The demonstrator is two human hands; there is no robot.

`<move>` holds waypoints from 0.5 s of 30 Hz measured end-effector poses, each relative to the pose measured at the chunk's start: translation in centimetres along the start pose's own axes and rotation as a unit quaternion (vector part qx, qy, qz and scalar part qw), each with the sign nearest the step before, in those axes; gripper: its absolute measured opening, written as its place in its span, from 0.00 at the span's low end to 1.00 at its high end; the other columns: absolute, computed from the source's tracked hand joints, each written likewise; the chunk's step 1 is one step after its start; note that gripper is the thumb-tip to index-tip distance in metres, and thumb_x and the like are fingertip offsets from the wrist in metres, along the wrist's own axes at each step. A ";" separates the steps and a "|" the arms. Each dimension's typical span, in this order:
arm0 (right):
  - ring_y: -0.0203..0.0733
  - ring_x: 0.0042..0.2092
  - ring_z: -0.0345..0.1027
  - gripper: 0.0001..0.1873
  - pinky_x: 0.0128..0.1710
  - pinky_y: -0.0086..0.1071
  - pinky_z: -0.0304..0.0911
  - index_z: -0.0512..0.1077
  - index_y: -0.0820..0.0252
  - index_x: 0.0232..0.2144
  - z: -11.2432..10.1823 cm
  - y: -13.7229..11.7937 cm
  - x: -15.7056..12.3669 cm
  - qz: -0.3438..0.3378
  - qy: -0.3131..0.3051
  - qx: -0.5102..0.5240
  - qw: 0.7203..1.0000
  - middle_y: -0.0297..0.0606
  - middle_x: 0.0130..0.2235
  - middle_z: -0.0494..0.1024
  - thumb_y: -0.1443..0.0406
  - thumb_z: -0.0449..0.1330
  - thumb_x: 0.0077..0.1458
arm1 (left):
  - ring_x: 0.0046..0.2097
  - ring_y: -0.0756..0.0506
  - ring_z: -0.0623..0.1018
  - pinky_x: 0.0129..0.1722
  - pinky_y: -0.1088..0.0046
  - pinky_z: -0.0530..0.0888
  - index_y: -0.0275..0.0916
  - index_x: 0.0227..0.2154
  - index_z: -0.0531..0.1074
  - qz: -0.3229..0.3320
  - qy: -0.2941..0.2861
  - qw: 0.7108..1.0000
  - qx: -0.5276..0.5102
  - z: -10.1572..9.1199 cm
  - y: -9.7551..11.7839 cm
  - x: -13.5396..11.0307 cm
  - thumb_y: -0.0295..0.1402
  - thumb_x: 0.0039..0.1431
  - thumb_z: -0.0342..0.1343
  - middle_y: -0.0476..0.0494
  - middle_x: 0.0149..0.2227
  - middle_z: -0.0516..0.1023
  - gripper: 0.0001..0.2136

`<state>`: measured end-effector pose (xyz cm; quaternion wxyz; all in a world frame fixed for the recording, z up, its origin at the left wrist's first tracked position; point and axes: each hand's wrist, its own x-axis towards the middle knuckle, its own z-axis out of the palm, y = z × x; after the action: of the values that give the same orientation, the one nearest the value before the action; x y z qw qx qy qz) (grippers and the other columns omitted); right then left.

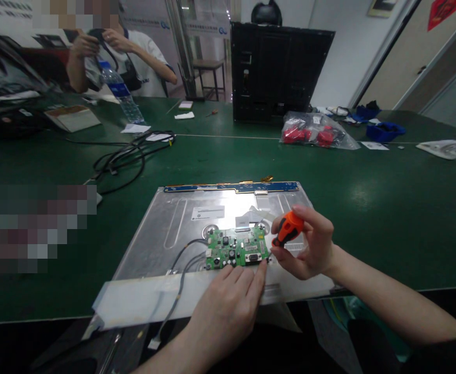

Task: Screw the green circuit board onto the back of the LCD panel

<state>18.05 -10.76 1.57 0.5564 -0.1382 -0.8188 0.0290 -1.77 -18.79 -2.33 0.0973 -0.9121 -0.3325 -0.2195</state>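
Observation:
A silver metal panel back (173, 228) lies on the green table, with a small green circuit board (236, 248) near its front edge. My left hand (228, 306) rests flat on the panel's front edge, fingers stretched out, fingertips touching the board's near right corner. My right hand (309, 244) is closed round an orange-and-black screwdriver handle (288, 228) just right of the board, the tool pointing down toward the board's right end. Grey and black wires (184, 259) run from the board's left side toward the panel's front.
A black monitor back (278, 72) stands upright at the far middle. A bag of red parts (313, 132) lies to its right, black cables (130, 153) and a water bottle (120, 93) to its left. Another person sits at the far left.

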 end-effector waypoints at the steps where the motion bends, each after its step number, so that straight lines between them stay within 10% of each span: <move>1: 0.34 0.26 0.66 0.45 0.21 0.29 0.72 0.49 0.58 0.72 0.0 0.0 0.0 0.000 -0.003 0.008 1.000 0.36 0.39 0.69 0.71 0.59 0.56 | 0.30 0.43 0.77 0.32 0.64 0.71 0.27 0.54 0.69 0.001 -0.001 1.000 -0.001 0.0 0.0 0.0 0.22 0.70 0.43 0.45 0.31 0.76 0.15; 15: 0.34 0.23 0.62 0.43 0.20 0.28 0.69 0.49 0.57 0.72 0.1 -0.3 0.2 0.023 -0.001 -0.019 1.000 0.31 0.34 0.69 0.74 0.58 0.57 | 0.30 0.43 0.76 0.32 0.63 0.72 0.26 0.55 0.68 0.007 -0.010 1.000 0.005 -0.1 -0.1 -0.1 0.20 0.68 0.43 0.45 0.31 0.76 0.16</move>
<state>17.88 -11.02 1.78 0.5520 -0.1676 -0.8164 0.0261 -1.93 -18.79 -2.24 0.1001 -0.9159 -0.3284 -0.2080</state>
